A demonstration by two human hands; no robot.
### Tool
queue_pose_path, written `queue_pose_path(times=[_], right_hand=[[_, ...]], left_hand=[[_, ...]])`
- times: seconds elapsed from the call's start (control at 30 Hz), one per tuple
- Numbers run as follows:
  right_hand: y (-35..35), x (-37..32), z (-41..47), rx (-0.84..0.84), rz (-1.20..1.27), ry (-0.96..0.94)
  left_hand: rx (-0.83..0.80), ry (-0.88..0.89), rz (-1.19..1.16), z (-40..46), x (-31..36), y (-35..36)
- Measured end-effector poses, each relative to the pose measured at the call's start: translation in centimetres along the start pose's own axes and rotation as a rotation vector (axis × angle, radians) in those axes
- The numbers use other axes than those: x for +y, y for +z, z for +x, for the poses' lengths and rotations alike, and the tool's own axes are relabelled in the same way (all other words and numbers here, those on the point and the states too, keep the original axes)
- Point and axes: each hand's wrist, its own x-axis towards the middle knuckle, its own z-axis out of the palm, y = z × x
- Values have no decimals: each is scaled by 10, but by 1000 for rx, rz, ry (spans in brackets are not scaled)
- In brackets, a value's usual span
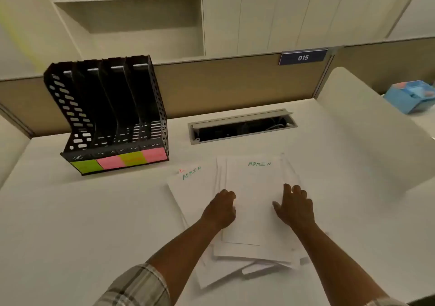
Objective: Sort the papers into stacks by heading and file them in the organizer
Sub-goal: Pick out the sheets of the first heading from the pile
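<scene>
A loose pile of white papers lies on the white desk in front of me. Its top sheet is headed ADMIN in green. A second sheet, also headed ADMIN, sticks out from the pile to the left. My left hand rests on the top sheet's left edge with fingers curled. My right hand lies flat on its right side, fingers apart. A black mesh organizer with several upright slots stands at the back left; green and pink sticky notes line its front lip. Its slots look empty.
An open cable hatch is set into the desk behind the papers. A beige partition with a blue "015" plate runs along the back. A blue box sits on the neighbouring desk at right.
</scene>
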Motion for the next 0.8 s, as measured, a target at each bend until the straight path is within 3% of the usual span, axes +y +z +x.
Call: queue_pose_path(times=[0.13, 0.43, 0.67, 0.8], right_hand=[[12, 10, 3, -99, 239, 218], [21, 17, 11, -120, 734, 307], [14, 20, 13, -164, 672, 105], [18, 11, 14, -126, 596, 206]], left_hand=[[47, -178, -150, 7, 6, 14], [150, -513, -577, 18, 12, 10], [178, -535, -593, 17, -3, 4], [276, -592, -559, 12, -20, -7]])
